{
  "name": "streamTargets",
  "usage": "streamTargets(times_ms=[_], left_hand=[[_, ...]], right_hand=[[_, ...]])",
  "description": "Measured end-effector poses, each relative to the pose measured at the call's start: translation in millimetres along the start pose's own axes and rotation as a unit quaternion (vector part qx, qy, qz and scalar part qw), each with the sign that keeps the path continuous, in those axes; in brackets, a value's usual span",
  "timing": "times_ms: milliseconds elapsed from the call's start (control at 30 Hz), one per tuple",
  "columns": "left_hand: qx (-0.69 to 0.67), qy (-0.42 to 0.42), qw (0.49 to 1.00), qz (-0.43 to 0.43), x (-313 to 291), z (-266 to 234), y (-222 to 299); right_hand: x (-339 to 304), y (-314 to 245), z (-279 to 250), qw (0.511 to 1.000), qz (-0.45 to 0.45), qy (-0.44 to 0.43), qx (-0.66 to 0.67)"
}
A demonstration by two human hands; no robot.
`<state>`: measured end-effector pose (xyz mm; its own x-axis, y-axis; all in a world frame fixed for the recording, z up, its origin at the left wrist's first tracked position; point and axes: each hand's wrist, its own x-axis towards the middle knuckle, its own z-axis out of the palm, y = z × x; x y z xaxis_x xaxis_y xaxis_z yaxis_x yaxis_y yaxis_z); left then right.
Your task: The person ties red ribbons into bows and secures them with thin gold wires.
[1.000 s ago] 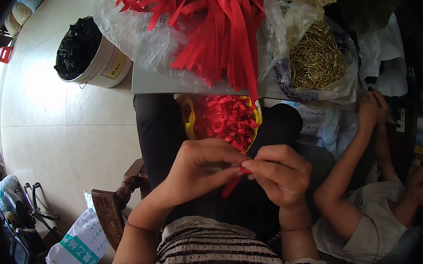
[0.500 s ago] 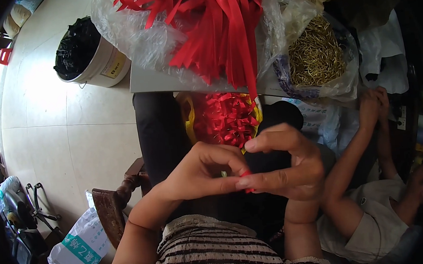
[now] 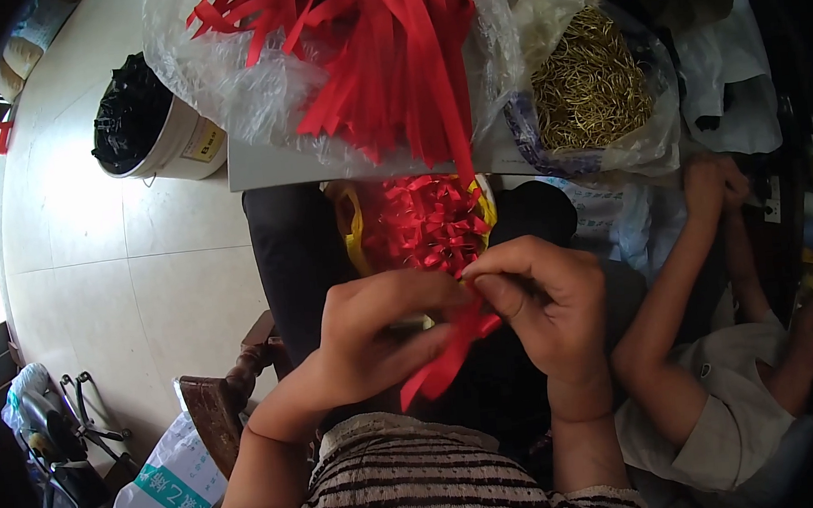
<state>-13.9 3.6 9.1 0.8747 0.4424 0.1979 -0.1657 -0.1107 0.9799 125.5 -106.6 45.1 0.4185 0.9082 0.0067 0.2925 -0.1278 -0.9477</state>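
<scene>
A piece of red ribbon (image 3: 445, 358) hangs down between my hands over my lap. My left hand (image 3: 374, 328), blurred by motion, has its thumb and fingers closed on the ribbon. Thumb and forefinger of my right hand (image 3: 555, 301) pinch the ribbon's upper part; a small bit at those fingertips is too blurred to make out. Just beyond my hands, a yellow-edged bag (image 3: 351, 230) between my legs holds many small red ribbon bows (image 3: 431, 221). On the table ahead, long cut red ribbon strips (image 3: 392, 74) lie on clear plastic, some drooping over the edge.
A clear bag of gold wire pieces (image 3: 592, 82) stands at the table's right. A pail (image 3: 190, 142) lined with black plastic stands on the floor at left. Nearer are a wooden chair (image 3: 211, 413) and a white sack (image 3: 172, 487). Another person's arm (image 3: 665, 281) is at right.
The ribbon, earlier mostly hidden at my fingertips, now trails down in a strip between my hands. My right fingers have closed into a pinch. The view has shifted slightly.
</scene>
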Motion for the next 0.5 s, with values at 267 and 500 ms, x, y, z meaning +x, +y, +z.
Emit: streamTargets(times_ms=[267, 500], left_hand=[[-0.319, 0.053, 0.939, -0.119, -3.5, 0.9, -5.9], [0.049, 0.018, 0.999, 0.003, 1.7, 1.1, -5.7]], right_hand=[[-8.0, 20.3, -5.5, 0.990, -0.138, -0.007, -0.006], [32.9, 22.8, -53.9, 0.923, -0.040, 0.167, -0.344]])
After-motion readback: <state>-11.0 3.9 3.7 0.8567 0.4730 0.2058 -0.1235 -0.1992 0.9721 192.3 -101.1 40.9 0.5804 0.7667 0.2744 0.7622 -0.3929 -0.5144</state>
